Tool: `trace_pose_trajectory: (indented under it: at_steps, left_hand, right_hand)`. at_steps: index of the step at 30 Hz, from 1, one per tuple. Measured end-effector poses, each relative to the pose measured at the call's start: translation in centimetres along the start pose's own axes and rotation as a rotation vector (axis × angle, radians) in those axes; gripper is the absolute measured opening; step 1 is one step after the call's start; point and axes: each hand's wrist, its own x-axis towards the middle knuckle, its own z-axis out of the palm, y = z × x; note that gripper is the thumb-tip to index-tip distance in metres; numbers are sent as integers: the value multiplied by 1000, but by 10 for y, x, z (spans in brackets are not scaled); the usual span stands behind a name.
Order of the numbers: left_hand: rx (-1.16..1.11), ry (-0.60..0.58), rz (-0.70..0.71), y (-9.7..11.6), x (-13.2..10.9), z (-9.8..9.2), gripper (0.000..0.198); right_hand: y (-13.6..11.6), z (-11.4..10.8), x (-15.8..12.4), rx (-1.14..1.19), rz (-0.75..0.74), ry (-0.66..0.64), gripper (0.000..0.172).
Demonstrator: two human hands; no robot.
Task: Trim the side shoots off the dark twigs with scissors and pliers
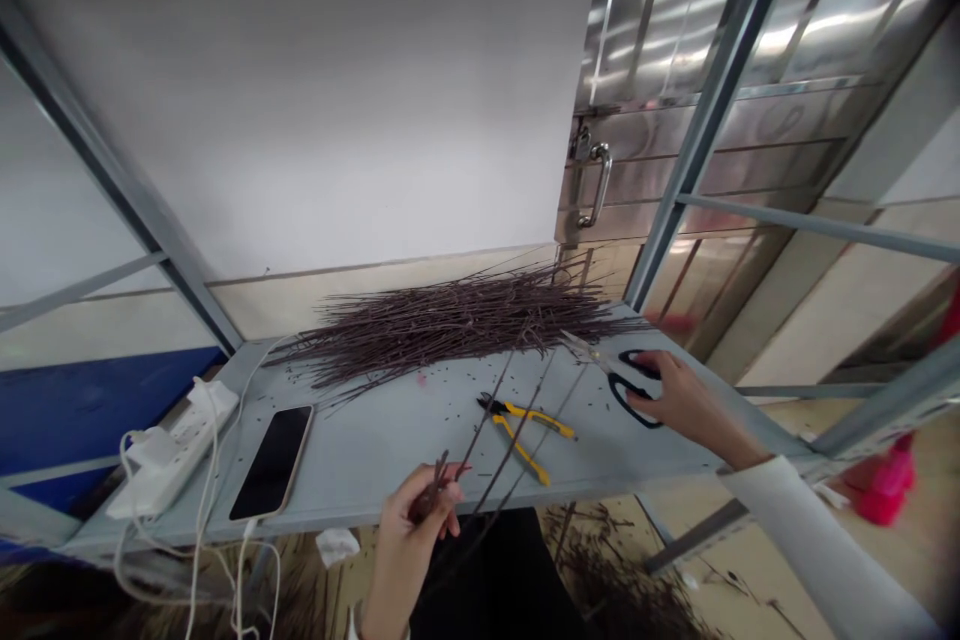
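Observation:
My left hand (420, 515) is closed around several thin dark twigs (487, 415), near the front edge of the shelf. Long stems slant up and to the right from around it. My right hand (679, 400) grips scissors (637, 390) with black handles, its fingers at the loops. Their blades are apart and point left, toward the tips of the stems. Between my hands lie yellow-handled pliers (536, 430) with dark jaws, spread apart on the shelf. Behind them a large heap of dark twigs (450, 320) stretches across the back.
A phone (271, 463) with a cable plugged in lies on the grey shelf (352, 440) at left, beside a white power strip (176, 445). Metal posts (690, 150) frame the shelf. Twigs (637, 580) litter the floor. A crumpled tissue (337, 547) shows below the front edge.

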Motion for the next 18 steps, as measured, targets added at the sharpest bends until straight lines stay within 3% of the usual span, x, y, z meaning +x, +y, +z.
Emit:
trace_pose_trajectory:
  at_steps: [4, 9, 15, 18]
  left_hand:
    - [25, -1, 19, 6, -9, 0, 43]
    - [36, -8, 17, 18, -15, -1, 44]
    - [59, 18, 0, 22, -16, -3, 45]
    - [80, 22, 5, 21, -18, -4, 44]
  right_hand:
    - [-59, -22, 11, 220, -28, -80, 37]
    - [-122, -33, 1, 623, -170, -358, 33]
    - [-150, -48, -16, 802, -305, -683, 33]
    - [-152, -58, -19, 742, -337, -696, 39]
